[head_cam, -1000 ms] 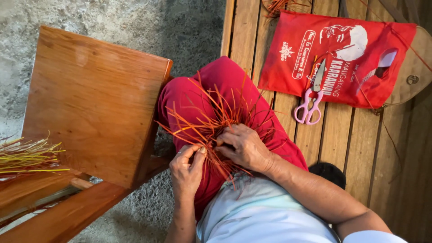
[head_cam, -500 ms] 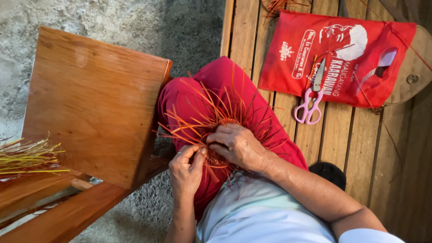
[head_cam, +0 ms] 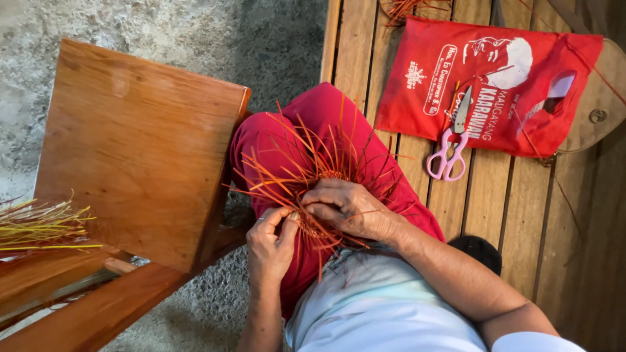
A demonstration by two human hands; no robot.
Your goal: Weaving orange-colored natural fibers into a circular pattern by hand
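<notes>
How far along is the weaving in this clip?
Early. Done: a small woven centre on the lap. In hand: left hand and right hand pinch orange strips at its edge. Left: long strips splay out unwoven; pink scissors lie untouched on the red bag.

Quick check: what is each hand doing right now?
Left hand: fingers pinched shut on the orange strips.
Right hand: curled over the same strips, pressing them on the lap.
</notes>
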